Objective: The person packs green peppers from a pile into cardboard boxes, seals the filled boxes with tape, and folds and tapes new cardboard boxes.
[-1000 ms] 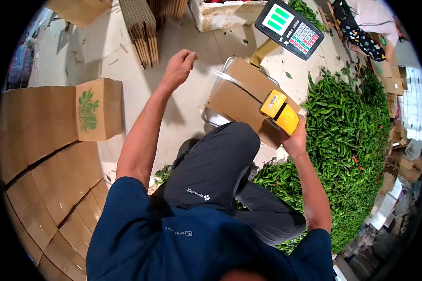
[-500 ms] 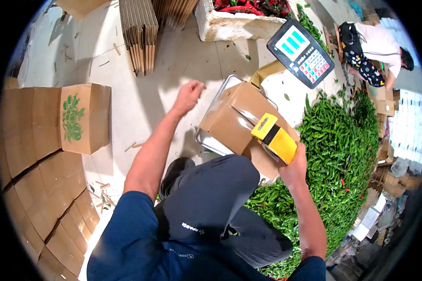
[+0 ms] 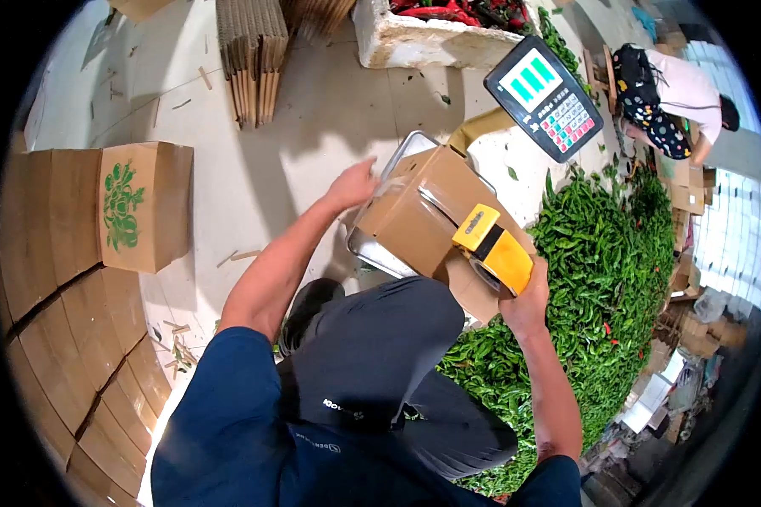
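Note:
A closed cardboard box (image 3: 414, 224) lies tilted on the metal tray of a scale (image 3: 379, 252). My right hand (image 3: 526, 300) is wrapped round a yellow tape dispenser (image 3: 503, 258), which rests over the box's top near its right end. Clear tape runs along the seam of the box toward its left end. At that left end is my left hand (image 3: 353, 185), with its fingertips by the box's upper left edge; whether they touch it is hard to tell. The scale's display (image 3: 544, 97) stands just beyond the box.
Green peppers (image 3: 600, 270) form a big heap at the right. Stacked cartons (image 3: 76, 329) fill the left side. Folded cardboard (image 3: 249, 63) stands at the top, beside a foam box (image 3: 431, 44) of red peppers. Another person (image 3: 681, 84) bends down at the upper right.
My left hand has come down from above the box's left end to its side, and the tape stretched in the air now lies on the box. The view has shifted, showing more of the foam box.

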{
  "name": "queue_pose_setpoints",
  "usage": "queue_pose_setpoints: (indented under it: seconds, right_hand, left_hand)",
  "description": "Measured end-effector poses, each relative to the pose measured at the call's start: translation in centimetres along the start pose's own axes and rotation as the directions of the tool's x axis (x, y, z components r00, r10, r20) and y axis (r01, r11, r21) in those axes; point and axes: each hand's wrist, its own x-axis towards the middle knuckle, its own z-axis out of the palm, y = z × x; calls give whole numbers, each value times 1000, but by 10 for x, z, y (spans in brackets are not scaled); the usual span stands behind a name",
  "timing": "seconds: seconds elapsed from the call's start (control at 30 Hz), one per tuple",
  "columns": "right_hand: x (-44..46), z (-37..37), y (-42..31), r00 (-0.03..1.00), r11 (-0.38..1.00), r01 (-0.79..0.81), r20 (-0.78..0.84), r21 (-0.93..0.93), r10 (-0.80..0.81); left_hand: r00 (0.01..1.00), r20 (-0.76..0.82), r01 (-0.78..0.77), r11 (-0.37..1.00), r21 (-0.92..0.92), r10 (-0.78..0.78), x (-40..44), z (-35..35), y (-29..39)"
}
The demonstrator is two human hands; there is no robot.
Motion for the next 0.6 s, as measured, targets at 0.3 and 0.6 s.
queue_pose_setpoints:
  seconds: [0.3, 0.6]
  right_hand:
    - [-2, 5, 13, 1000, 1000, 3, -11, 0, -3]
    - [-6, 1, 18, 994, 996, -84, 74, -25, 85]
  left_hand:
    - [930, 355, 237, 583, -777, 94, -29, -13, 82]
    - [757, 247, -591, 795, -137, 605, -25, -86, 145]
